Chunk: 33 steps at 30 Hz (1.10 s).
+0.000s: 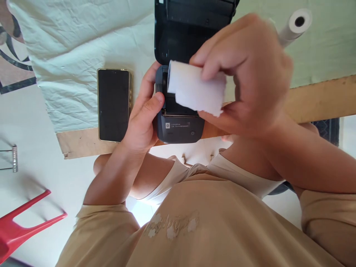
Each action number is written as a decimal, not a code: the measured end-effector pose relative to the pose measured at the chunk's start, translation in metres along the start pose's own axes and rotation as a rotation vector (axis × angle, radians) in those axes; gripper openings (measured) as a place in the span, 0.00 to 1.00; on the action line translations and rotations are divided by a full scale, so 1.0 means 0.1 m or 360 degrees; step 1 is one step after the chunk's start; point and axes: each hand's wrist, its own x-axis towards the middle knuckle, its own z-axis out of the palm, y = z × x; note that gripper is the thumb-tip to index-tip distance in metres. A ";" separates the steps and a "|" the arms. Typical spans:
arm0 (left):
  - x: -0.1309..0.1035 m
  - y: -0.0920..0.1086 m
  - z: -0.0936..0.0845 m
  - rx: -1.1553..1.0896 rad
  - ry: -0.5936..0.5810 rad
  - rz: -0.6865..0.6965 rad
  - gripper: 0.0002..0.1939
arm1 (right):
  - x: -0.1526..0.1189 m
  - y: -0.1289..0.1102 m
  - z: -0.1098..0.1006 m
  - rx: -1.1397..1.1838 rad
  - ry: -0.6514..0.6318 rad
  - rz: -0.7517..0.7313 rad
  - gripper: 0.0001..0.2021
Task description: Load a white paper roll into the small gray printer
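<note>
A small black receipt printer (180,129) is gripped along its left side by my left hand (146,111), thumb on the rim. Its lid (191,33) is swung up, away from me. Above the open paper bay, my right hand (250,74) pinches a white paper roll (194,83) between thumb and fingers. The roll's loose end has a ragged edge and hangs toward me. Whether the roll touches the bay is hidden from this angle.
Left of the printer, a phone (114,105) with a dark screen lies at the table's near edge. Another paper roll (297,24) stands at the back right. Pale green cloth (78,33) covers the wooden table (83,142). A red plastic stool (25,226) is at lower left.
</note>
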 end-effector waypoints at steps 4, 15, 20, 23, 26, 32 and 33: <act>0.01 -0.03 -0.07 0.0008 -0.0125 0.0153 0.25 | -0.05 0.03 0.10 -0.0224 0.0052 -0.0401 0.06; 0.00 0.00 0.03 -0.0003 -0.0004 0.0066 0.24 | -0.08 0.05 0.12 -0.0358 0.0028 -0.0323 0.08; -0.03 0.01 0.06 -0.0075 -0.0138 0.0115 0.19 | -0.10 0.00 0.13 -0.0313 0.0123 -0.0379 0.09; -0.03 0.00 0.06 -0.0056 -0.0127 0.0119 0.19 | -0.09 0.03 0.14 -0.0249 0.0133 -0.0399 0.09; -0.03 -0.01 0.03 -0.0002 -0.0063 0.0092 0.23 | -0.08 0.05 0.14 -0.0237 0.0087 -0.0441 0.08; -0.03 -0.01 0.09 -0.0065 0.0013 0.0061 0.21 | -0.08 0.07 0.14 -0.0189 0.0174 -0.0513 0.03; -0.03 -0.01 0.11 -0.0103 0.0015 0.0082 0.20 | -0.08 0.07 0.15 -0.0188 0.0231 -0.0514 0.02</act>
